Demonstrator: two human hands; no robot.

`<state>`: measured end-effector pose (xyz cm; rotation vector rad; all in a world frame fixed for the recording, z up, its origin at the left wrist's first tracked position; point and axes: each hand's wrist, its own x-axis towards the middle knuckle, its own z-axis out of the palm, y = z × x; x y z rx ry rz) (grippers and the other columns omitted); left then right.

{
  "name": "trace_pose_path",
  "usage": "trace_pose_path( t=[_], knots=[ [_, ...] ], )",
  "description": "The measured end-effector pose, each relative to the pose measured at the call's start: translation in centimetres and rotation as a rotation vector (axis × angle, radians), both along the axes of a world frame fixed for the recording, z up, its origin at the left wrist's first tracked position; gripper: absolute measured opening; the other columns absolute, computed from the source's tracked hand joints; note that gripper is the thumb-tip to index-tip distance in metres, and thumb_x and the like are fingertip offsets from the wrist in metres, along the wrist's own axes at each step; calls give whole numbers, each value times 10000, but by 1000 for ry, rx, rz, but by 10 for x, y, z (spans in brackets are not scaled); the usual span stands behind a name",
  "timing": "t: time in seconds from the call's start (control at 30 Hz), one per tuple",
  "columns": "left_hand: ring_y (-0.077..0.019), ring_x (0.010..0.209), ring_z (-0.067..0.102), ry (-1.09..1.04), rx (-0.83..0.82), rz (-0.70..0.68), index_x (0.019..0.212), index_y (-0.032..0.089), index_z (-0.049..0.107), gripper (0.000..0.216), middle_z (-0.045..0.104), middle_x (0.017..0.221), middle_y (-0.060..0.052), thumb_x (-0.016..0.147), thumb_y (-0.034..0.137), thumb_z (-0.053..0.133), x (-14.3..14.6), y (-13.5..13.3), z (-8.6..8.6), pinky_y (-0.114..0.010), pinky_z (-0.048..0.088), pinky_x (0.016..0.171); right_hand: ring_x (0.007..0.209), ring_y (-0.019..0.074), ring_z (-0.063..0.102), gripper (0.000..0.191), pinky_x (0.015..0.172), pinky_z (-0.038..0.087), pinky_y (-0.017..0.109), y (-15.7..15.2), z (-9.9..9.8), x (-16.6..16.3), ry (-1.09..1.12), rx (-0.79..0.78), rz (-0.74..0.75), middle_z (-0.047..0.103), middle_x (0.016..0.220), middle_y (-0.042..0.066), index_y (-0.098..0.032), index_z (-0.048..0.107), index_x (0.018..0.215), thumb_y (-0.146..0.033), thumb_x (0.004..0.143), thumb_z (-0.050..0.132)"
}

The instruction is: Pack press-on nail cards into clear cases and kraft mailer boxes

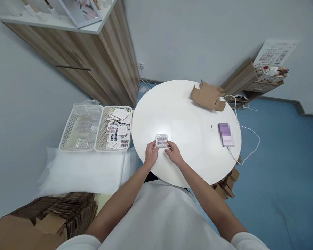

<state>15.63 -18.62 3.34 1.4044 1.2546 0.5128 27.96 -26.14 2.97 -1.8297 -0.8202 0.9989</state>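
Observation:
A small clear plastic case (161, 140) with two rows of shiny purplish press-on nails is at the front of the round white table (187, 152). My left hand (151, 153) grips the case at its left edge, fingers at the side and thumb near the lower corner. On the other side, my right hand (174, 152) has its fingertips at the right edge, with the thumb a little below. The case looks closed. Whether it rests on the tabletop or is slightly raised, I cannot tell.
An opened cardboard box (208, 97) lies at the table's back right, with a blurred purple phone-like object (225, 134) and white cable nearer. Left of the table, one basket (99, 139) holds nail cards; another basket (65, 137) holds clear cases. Flattened cardboard (75, 211) stands lower left.

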Motion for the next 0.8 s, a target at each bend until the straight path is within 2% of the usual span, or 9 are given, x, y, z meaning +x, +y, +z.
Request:
trace_pose_path(
  t=[0.17, 0.37, 0.6, 0.8],
  knots=[
    [-167, 1012, 517, 24, 33, -137, 1166, 185, 495, 408, 489, 1137, -78, 764, 169, 428, 42, -51, 5, -284, 416, 878, 1011, 168, 515, 474, 901, 423, 353, -69, -2, 47, -95, 19, -5, 462, 1210, 60, -234, 444, 1181, -212, 709, 489],
    [-165, 1005, 524, 68, 60, -226, 1159, 193, 505, 400, 533, 1096, -71, 770, 163, 416, 74, -99, -4, -277, 414, 866, 986, 162, 540, 452, 886, 440, 346, -125, -7, 88, -128, 13, 37, 478, 1201, 59, -227, 462, 1164, -175, 715, 457],
    [-167, 991, 533, 142, 92, -213, 1123, 194, 526, 386, 563, 1063, -62, 751, 159, 424, 73, -134, -16, -290, 402, 874, 957, 156, 549, 456, 876, 443, 333, -158, -18, 94, -166, 5, 140, 496, 1172, 69, -198, 469, 1156, -132, 706, 426],
    [-170, 960, 545, 211, 122, -281, 1062, 207, 554, 359, 575, 1040, -50, 738, 156, 408, 68, -141, -19, -292, 418, 851, 947, 156, 538, 454, 864, 439, 322, -162, -23, 86, -239, -10, 195, 499, 1142, 74, -177, 449, 1170, -130, 720, 404]
  ],
)
